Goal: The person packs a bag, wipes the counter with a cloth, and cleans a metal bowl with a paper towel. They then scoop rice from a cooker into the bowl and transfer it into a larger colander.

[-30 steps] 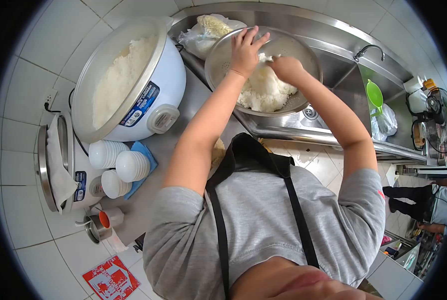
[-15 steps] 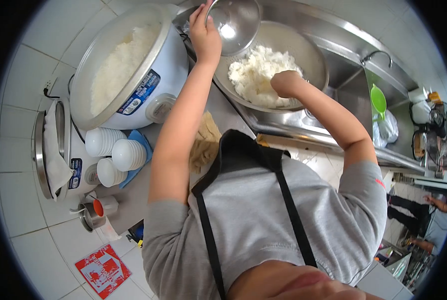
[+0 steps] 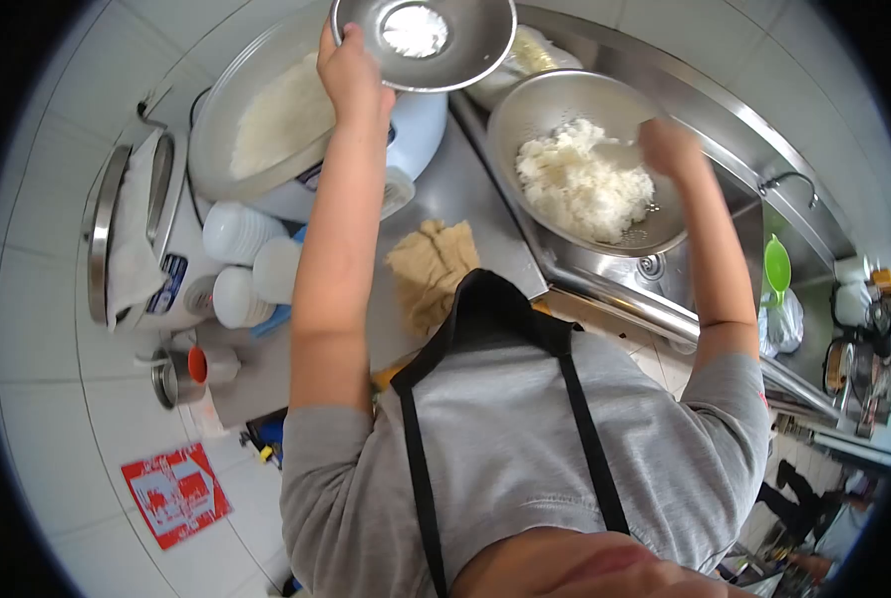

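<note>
My left hand (image 3: 354, 75) grips the rim of a steel bowl (image 3: 470, 42), raised beside the large rice cooker (image 3: 421, 140). White rice (image 3: 583, 184) is heaped in a wide perforated metal colander (image 3: 620, 98) at the sink. Over the colander's right side, my right hand (image 3: 670, 148) is closed and blurred by motion. A pale, smeared shape shows between its fingers and the rice, too unclear to name. More rice (image 3: 281, 115) fills the open cooker on the left.
Stacked white bowls (image 3: 241, 234) and a tan cloth (image 3: 434, 264) lie on the steel counter. A plastic-wrapped bundle (image 3: 530, 60) sits behind the colander. The faucet (image 3: 789, 184) and green strainer (image 3: 776, 264) are right; another person (image 3: 804, 508) is far right.
The view has shifted. My left hand has brought the steel bowl lower and tipped its inside more into view. My right hand has lifted off the rice toward the colander's right rim.
</note>
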A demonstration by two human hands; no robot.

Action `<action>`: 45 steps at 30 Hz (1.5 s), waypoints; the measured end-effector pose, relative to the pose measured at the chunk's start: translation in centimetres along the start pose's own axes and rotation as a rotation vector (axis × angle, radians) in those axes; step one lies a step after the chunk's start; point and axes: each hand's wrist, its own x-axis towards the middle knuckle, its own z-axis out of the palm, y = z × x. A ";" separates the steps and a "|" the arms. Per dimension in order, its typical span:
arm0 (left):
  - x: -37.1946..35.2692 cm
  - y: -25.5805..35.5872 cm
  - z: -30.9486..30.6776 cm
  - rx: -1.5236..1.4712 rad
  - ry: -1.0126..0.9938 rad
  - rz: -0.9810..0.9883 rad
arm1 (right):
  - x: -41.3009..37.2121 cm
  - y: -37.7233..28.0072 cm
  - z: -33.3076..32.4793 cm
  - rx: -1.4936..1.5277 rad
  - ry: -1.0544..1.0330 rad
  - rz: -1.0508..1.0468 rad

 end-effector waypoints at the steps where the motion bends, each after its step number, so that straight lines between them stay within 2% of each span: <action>1: -0.2 0.4 -0.9 0.001 0.044 -0.044 | 0.1 0.6 -0.7 0.054 0.017 0.040; 5: -2.0 2.4 -1.4 -0.078 0.153 -0.190 | 4.4 -0.6 11.1 -0.040 -0.089 -0.049; 7: -3.3 2.3 -2.1 -0.145 0.061 -0.158 | 5.9 1.5 11.5 -0.112 0.046 -0.109; 9: -5.4 3.2 -2.8 -0.195 0.034 -0.220 | 5.3 3.2 8.0 -0.009 0.060 -0.017; 11: -7.1 4.5 -3.3 -0.242 0.034 -0.286 | 3.8 3.9 1.6 0.162 -0.099 -0.126; 13: -8.7 5.1 -3.4 -0.286 0.061 -0.394 | 2.5 0.9 2.5 0.093 -0.151 -0.115; 14: -9.0 4.4 -4.1 -0.285 0.023 -0.381 | 1.9 -0.6 3.8 0.062 -0.174 -0.100; 15: -9.3 4.4 -4.2 -0.279 0.015 -0.387 | 2.2 -2.7 8.2 -0.030 -0.223 -0.146; 16: -9.8 4.6 -4.2 -0.275 0.008 -0.389 | 1.7 -4.9 9.2 -0.074 -0.351 -0.261; 19: -9.3 6.8 -3.7 -0.271 0.104 -0.377 | 0.7 -5.4 3.8 -0.131 -0.178 -0.223; 20: -9.2 7.7 -3.8 -0.264 0.156 -0.379 | 2.7 -3.4 4.1 -0.091 -0.170 -0.243; 21: -8.4 8.1 -4.5 -0.290 0.146 -0.314 | 2.1 -3.0 0.5 -0.065 -0.106 -0.227; 22: -7.0 8.5 -5.4 -0.316 0.135 -0.252 | 2.1 -1.8 -0.9 0.090 0.094 -0.131; 23: -5.7 8.8 -6.4 -0.343 0.124 -0.192 | 2.4 -0.9 -3.4 0.045 0.121 -0.182; 24: -4.3 9.6 -7.6 -0.333 0.145 -0.165 | 2.2 -1.1 -6.4 0.169 0.043 -0.079; 26: -1.6 11.2 -10.1 -0.331 0.202 -0.100 | 1.6 -3.0 -11.0 0.223 0.226 -0.098; 28: 0.5 12.1 -12.9 -0.343 0.276 -0.023 | 2.2 -5.4 -13.1 0.455 0.372 -0.225; 31: 2.0 11.8 -16.4 -0.250 0.315 0.134 | 4.4 -10.8 -14.7 0.565 0.504 -0.457; 32: 1.0 12.5 -15.5 -0.234 0.412 0.128 | 5.1 -12.8 -15.0 0.569 0.523 -0.525; 35: -1.4 12.5 -16.8 -0.130 0.405 0.126 | 5.5 -18.0 -16.4 0.581 0.442 -0.558; 36: -3.2 13.3 -15.8 -0.166 0.430 0.094 | 5.5 -18.7 -16.4 0.660 0.489 -0.590; 38: -6.4 13.7 -15.6 -0.174 0.345 0.061 | 4.6 -19.6 -16.1 0.818 0.569 -0.650; 42: -12.1 13.7 -15.4 -0.186 0.248 -0.084 | -0.8 -19.7 -16.0 1.170 0.369 -0.720; 44: -14.0 13.5 -15.3 -0.164 0.303 -0.142 | -3.0 -19.7 -15.2 1.289 0.250 -0.799; 45: -14.6 13.3 -15.3 -0.154 0.330 -0.164 | -3.3 -19.9 -14.5 1.237 0.154 -0.868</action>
